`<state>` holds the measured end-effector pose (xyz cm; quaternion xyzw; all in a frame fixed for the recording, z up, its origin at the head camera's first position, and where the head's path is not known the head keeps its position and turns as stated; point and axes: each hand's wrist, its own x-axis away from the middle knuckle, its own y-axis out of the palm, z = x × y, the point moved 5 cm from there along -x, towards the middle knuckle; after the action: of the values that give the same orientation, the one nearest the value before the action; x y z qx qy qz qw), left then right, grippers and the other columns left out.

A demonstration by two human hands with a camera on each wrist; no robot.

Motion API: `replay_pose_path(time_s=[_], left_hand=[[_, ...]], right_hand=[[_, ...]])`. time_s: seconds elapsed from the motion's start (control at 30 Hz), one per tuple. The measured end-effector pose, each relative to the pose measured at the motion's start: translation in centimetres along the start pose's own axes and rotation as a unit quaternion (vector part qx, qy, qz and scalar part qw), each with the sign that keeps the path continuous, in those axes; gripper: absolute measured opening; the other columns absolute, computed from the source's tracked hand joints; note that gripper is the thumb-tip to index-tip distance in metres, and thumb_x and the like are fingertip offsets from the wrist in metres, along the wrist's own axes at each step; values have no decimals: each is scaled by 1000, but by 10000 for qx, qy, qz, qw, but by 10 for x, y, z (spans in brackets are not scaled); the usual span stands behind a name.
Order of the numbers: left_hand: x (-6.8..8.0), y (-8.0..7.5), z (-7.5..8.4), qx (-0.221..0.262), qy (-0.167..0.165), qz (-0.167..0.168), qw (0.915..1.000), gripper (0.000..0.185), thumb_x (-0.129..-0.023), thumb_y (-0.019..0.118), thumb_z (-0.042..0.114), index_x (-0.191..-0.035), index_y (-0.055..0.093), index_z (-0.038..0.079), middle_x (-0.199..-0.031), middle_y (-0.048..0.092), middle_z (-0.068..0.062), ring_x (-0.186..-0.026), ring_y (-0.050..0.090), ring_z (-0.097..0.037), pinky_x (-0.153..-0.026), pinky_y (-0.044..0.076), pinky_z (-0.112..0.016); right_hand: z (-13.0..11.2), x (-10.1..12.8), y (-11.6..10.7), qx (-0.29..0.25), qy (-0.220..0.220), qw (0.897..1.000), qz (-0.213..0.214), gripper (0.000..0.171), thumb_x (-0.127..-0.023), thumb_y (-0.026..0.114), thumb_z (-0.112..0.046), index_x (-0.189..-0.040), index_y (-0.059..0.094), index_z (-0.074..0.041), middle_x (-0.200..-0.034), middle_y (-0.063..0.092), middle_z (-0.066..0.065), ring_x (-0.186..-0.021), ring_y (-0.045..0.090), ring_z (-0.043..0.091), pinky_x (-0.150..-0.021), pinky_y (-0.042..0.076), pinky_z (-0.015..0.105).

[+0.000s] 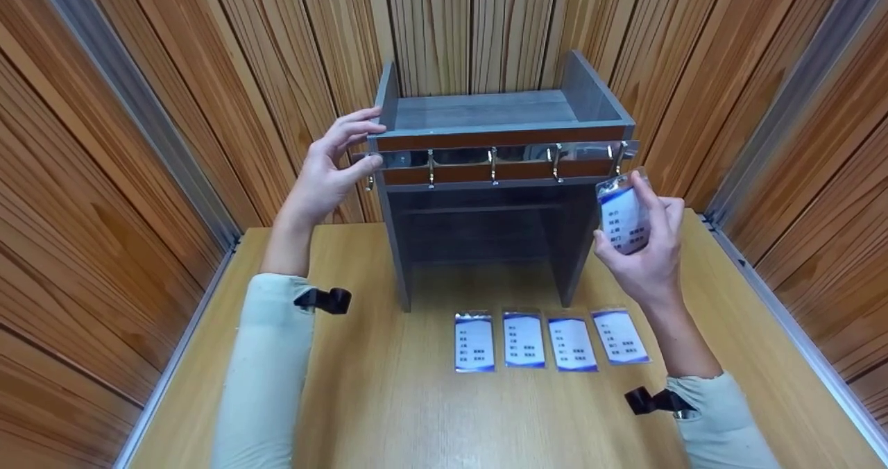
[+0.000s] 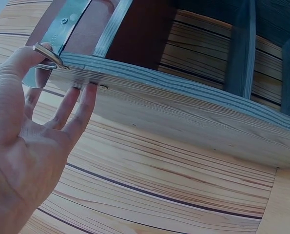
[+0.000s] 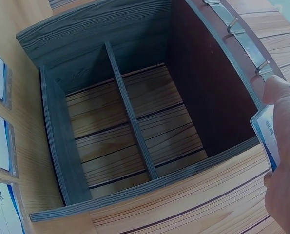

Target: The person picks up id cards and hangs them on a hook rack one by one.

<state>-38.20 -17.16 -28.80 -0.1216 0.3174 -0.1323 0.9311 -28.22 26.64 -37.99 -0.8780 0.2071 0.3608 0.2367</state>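
Note:
A small grey shelf unit (image 1: 485, 115) with a brown front rail and a row of metal hooks (image 1: 492, 164) stands at the back of the wooden table (image 1: 388, 399). My left hand (image 1: 333, 171) rests against the unit's upper left corner, fingers straight along its edge (image 2: 81, 100). Just below the rightmost hook (image 1: 619, 155), my right hand (image 1: 642, 247) pinches a badge card (image 1: 622, 216) in a clear sleeve; its edge (image 3: 267, 139) shows in the right wrist view. Several similar badge cards (image 1: 548, 340) lie in a row on the table in front of the unit.
Wood-panelled walls (image 1: 139, 108) close in on three sides, with metal corner strips (image 1: 125, 101). The unit's lower part is an open bay with a shelf board (image 3: 130, 112) across it. Bare tabletop lies to the left of the cards.

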Motion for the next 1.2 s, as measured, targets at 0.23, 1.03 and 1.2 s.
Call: replay_pose_path(time_s=[0.23, 1.03, 1.2], left_hand=[[-1, 0, 1, -4, -31, 28, 10000, 36, -109, 69, 5, -145, 67, 3, -176, 50, -6, -166, 44, -31, -139, 32, -61], [2, 0, -1, -5, 9, 77, 10000, 36, -108, 69, 3, -144, 65, 0, -175, 51, -9, -165, 46, -29, -141, 29, -58], [2, -1, -2, -15, 23, 111, 9999, 35, -109, 69, 3, -143, 65, 1, -175, 51, -9, -166, 44, -32, -141, 29, -58]], right_hand=[[2, 0, 2, -82, 49, 10000, -19, 87, -89, 82, -6, -169, 50, -11, -134, 52, 7, -127, 41, -1, -105, 41, 15], [23, -9, 24, 9, 333, 9986, -409, 83, -97, 85, -4, -166, 39, -2, -171, 41, 22, -160, 44, 34, -128, 32, 12], [23, -9, 25, -2, 385, 9986, -364, 89, -96, 86, -5, -169, 36, -6, -172, 41, 20, -159, 43, 29, -126, 34, 15]])
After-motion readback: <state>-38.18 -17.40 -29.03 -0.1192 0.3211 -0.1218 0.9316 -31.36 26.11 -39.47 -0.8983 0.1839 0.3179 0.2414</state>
